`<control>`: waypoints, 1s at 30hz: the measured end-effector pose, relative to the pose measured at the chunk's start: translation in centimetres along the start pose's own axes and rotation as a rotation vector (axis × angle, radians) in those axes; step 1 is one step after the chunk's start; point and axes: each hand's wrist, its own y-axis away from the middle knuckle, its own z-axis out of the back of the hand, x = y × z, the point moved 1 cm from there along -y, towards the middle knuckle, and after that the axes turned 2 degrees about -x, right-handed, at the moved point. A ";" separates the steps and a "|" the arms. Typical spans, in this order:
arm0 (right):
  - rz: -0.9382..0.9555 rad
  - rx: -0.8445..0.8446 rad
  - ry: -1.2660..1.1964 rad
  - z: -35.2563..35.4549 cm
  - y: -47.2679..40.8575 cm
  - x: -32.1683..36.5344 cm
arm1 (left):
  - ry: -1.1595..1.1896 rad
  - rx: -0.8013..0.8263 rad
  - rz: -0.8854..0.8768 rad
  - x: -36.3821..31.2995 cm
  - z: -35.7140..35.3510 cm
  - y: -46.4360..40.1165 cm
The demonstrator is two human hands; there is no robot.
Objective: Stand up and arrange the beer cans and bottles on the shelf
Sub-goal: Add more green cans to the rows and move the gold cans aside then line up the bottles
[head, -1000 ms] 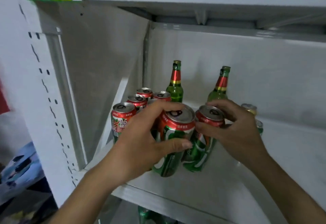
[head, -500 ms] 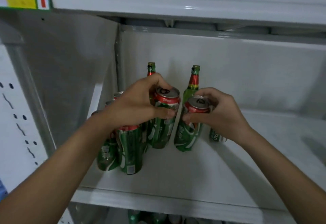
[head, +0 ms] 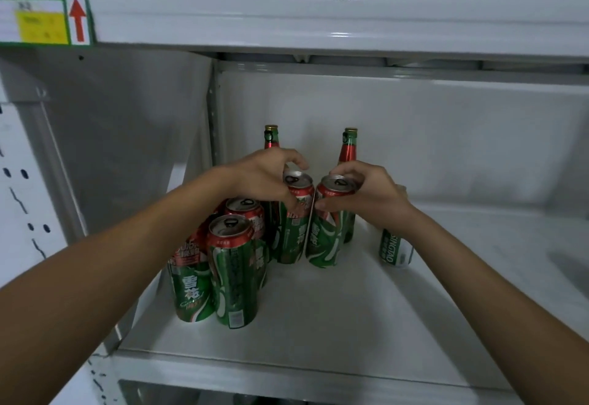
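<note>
1. Beer cans (head: 234, 272) stand upright in a cluster at the lower centre-left of the frame, on the white shelf (head: 318, 325); we see green bodies with white swirls, red bands near the top and silver lids with pull tabs
2. We see two more cans of the same kind at mid-frame: the left held can (head: 294, 223) and the right held can (head: 328, 226), both upright and just beside each other, sides almost touching
3. Behind them, against the back wall, we see two green bottles with red neck labels and gold caps: the left bottle (head: 271, 138) and the right bottle (head: 349, 149), both upright
4. A pale can (head: 395, 250) with green lettering stands to the right of centre, partly hidden by the right wrist, apart from the cluster
5. Our left hand (head: 264, 178) reaches in from the lower left; its fingers curl over the rim of the left held can and its thumb presses the can's side, so it grasps that can
6. Our right hand (head: 369, 194) comes from the lower right, fingers arched over the lid of the right held can and thumb on its side, grasping it
7. At the upper left, we see a green-edged price label (head: 44, 17) with a red arrow on the edge of the shelf above
</note>
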 end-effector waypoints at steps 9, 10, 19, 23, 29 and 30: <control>-0.022 0.037 -0.004 -0.7 -1.1 -2.3 | -0.224 0.060 -0.067 0.3 -1.3 -0.9; -0.016 0.039 -0.002 -0.8 -1.1 -2.4 | -0.231 0.065 -0.066 0.5 -1.4 -1.0; 0.006 0.035 0.035 -2.3 -1.2 -3.9 | -0.280 0.086 -0.003 2.5 -2.3 -1.5; -0.037 0.022 0.001 -2.7 -1.2 -4.8 | -0.234 0.092 -0.008 3.0 -2.6 -1.7; -0.061 0.007 -0.071 -3.2 -0.2 -5.4 | -0.224 0.077 -0.050 3.6 -3.2 -1.8; -0.055 0.015 -0.066 -3.1 -0.1 -5.3 | -0.214 0.082 -0.047 3.6 -3.2 -1.9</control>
